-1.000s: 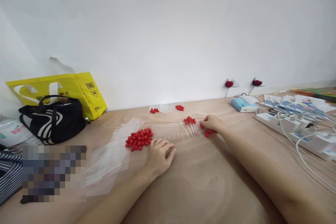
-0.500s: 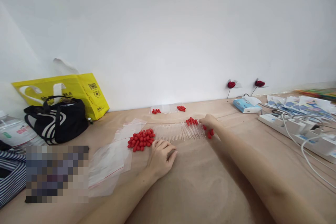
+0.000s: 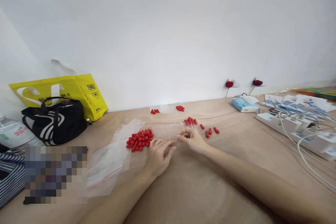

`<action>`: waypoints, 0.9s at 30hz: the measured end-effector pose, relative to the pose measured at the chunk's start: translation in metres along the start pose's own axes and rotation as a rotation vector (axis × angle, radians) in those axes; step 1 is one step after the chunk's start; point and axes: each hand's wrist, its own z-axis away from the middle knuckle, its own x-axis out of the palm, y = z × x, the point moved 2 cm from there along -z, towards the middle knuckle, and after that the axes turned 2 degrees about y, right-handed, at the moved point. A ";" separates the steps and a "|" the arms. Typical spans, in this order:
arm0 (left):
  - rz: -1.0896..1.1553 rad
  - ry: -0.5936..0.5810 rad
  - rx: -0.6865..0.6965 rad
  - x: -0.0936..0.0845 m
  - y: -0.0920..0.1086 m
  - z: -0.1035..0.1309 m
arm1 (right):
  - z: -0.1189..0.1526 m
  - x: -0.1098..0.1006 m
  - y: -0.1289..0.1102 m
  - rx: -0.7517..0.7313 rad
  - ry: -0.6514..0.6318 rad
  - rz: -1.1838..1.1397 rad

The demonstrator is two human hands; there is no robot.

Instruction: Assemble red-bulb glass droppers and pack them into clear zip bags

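A row of thin, pale, see-through sticks lies side by side across the table, a little beyond my hands. My left hand rests at the near edge of the row, beside a heap of small red peanut-shaped pieces. Its fingers are stretched forward, with the thumb apart from them. My right hand is at the near side of the row, thumb and fingertips pinched together close to the left fingertips. What the pinch holds is too small to make out. More red pieces lie on the row's right end, and several are loose to its right.
Clear plastic bags spread out on the left. Small bags with red pieces lie by the wall. A black bag and a yellow bag stand at left; a tissue pack and a power strip with cables at right.
My right hand has moved left and nearer, from the red pieces at the row's right end to beside my left fingertips. The left hand has stayed nearly in place.
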 end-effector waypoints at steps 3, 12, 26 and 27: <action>-0.012 0.015 0.022 0.000 -0.001 0.001 | 0.006 0.006 0.004 -0.050 -0.076 -0.085; -0.027 0.049 -0.029 0.003 -0.005 0.001 | -0.027 -0.099 0.011 0.167 0.344 0.929; -0.047 -0.019 -0.030 0.004 -0.009 0.002 | -0.031 -0.108 0.015 0.287 0.334 0.950; -0.050 -0.017 -0.028 0.005 -0.008 0.002 | -0.031 -0.108 0.012 0.272 0.325 0.931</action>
